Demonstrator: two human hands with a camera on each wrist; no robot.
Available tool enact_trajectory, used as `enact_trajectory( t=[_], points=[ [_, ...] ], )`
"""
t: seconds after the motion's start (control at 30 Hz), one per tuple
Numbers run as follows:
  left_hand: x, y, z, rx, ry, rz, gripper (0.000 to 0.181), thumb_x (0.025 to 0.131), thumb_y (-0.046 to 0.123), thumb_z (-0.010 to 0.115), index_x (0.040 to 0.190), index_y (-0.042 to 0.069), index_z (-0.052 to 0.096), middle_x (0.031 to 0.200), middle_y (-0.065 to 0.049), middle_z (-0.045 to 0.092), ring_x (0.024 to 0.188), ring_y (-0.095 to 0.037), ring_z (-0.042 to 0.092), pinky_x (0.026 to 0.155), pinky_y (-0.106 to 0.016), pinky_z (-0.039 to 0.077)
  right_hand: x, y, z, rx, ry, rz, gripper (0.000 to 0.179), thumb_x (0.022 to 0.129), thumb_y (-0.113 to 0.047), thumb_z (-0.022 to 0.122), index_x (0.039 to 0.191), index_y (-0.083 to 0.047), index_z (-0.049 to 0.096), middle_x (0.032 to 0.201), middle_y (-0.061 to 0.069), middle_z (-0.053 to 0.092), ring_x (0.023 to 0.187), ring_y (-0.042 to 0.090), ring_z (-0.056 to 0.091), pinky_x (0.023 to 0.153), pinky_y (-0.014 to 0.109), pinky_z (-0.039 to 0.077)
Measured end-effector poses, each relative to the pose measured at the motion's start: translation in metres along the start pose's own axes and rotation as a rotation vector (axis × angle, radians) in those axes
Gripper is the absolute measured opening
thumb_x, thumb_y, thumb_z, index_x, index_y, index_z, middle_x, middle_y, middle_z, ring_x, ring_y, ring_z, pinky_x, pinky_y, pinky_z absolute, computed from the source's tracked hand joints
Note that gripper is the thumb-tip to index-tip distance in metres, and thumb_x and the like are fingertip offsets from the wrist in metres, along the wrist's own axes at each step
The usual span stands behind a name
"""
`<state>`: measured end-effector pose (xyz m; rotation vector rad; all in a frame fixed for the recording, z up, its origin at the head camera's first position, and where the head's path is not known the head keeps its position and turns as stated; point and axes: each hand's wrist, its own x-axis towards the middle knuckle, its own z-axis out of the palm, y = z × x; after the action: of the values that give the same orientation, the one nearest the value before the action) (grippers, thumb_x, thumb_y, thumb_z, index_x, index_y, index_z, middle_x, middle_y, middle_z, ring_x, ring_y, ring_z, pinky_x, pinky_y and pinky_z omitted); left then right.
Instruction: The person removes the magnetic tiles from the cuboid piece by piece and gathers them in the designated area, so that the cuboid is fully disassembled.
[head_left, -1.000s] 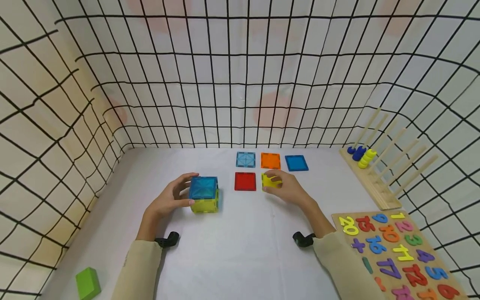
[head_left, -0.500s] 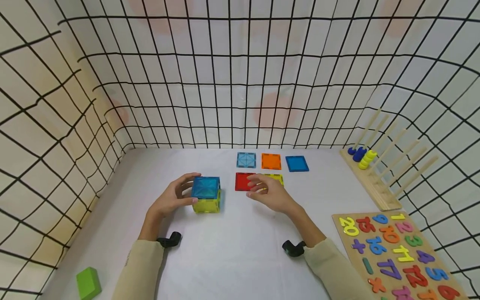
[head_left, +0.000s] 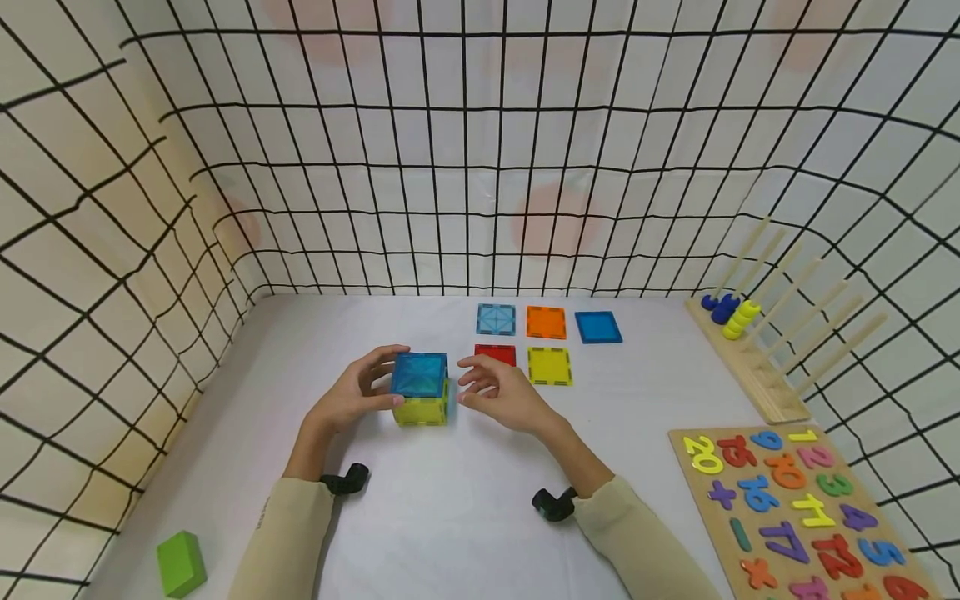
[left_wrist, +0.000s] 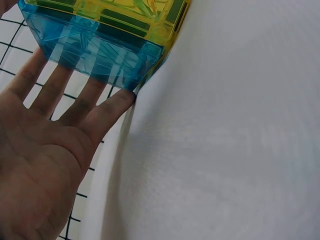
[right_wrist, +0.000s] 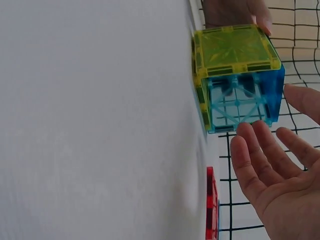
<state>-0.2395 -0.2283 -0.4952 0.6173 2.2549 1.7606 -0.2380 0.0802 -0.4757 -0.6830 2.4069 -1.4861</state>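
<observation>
A box of see-through magnetic tiles (head_left: 420, 377), blue on top and yellow in front, stands on the white table. My left hand (head_left: 347, 400) holds it from the left, thumb at its front corner; straight fingers (left_wrist: 92, 95) lie against a light-blue side in the left wrist view. Just right of the box, my right hand (head_left: 504, 395) has loosely bent fingers with nothing between them. The right wrist view shows the box's right side open, beside the right fingertips (right_wrist: 244, 131). A red tile (head_left: 497, 353) lies partly behind that hand, and a yellow tile (head_left: 550, 367) is flat to its right.
Light-blue (head_left: 496, 319), orange (head_left: 546, 322) and dark-blue tiles (head_left: 598, 327) lie in a row farther back. On the right are a wooden peg rack (head_left: 765, 383) and a number board (head_left: 708, 492). A green block (head_left: 181, 565) sits front left. Black-lined grid walls (head_left: 480, 192) surround the table.
My right hand has left the yellow tile and moved left past the red tile to beside the box. The left hand and box have shifted slightly right. The yellow tile stays flat.
</observation>
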Motion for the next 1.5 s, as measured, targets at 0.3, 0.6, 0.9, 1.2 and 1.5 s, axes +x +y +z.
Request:
enact_trajectory(
  t=[0.3,0.6,0.9,1.2,1.5],
  points=[
    [0.001,-0.003,0.0,0.002,0.005,-0.003,0.084,0.087,0.017,0.08,0.159,0.012,0.036,0.16,-0.008,0.041,0.15,-0.046,0.032,0.116,-0.07,0.034,0.006,-0.003,0.007,0.037,0.005,-0.022,0.055,0.097,-0.03,0.073,0.147,-0.02,0.053,0.127,0.008,0.071,0.111,0.017,0.068,0.101,0.04,0.057],
    [-0.001,0.0,-0.001,-0.015,-0.003,0.004,0.083,0.087,0.018,0.08,0.158,0.015,0.038,0.161,-0.012,0.039,0.15,-0.048,0.032,0.116,-0.069,0.035,0.015,-0.011,0.015,0.02,0.006,-0.014,0.062,0.093,-0.036,0.076,0.149,-0.026,0.051,0.122,0.001,0.071,0.108,0.018,0.068,0.097,0.037,0.058],
    [0.0,-0.001,0.0,-0.009,-0.012,0.016,0.083,0.086,0.02,0.08,0.158,0.013,0.038,0.159,-0.012,0.041,0.149,-0.047,0.034,0.116,-0.07,0.034,0.024,-0.015,0.019,-0.002,-0.015,-0.007,0.072,0.092,-0.033,0.079,0.154,-0.016,0.046,0.12,0.005,0.069,0.098,0.016,0.067,0.093,0.032,0.06],
    [0.002,-0.003,0.0,-0.021,-0.018,0.028,0.082,0.087,0.017,0.081,0.157,0.011,0.039,0.16,-0.011,0.041,0.149,-0.046,0.034,0.117,-0.069,0.034,0.028,-0.019,0.018,-0.071,-0.042,0.019,0.086,0.084,-0.035,0.086,0.156,-0.014,0.043,0.103,0.001,0.063,0.086,0.015,0.061,0.081,0.026,0.058],
    [0.001,-0.005,-0.002,-0.038,-0.013,0.024,0.084,0.086,0.016,0.081,0.158,0.01,0.038,0.161,-0.011,0.04,0.149,-0.047,0.033,0.117,-0.07,0.032,0.031,-0.018,0.022,-0.064,-0.028,0.021,0.082,0.083,-0.035,0.087,0.152,-0.016,0.047,0.101,0.003,0.061,0.081,0.017,0.057,0.072,0.026,0.054]
  ],
)
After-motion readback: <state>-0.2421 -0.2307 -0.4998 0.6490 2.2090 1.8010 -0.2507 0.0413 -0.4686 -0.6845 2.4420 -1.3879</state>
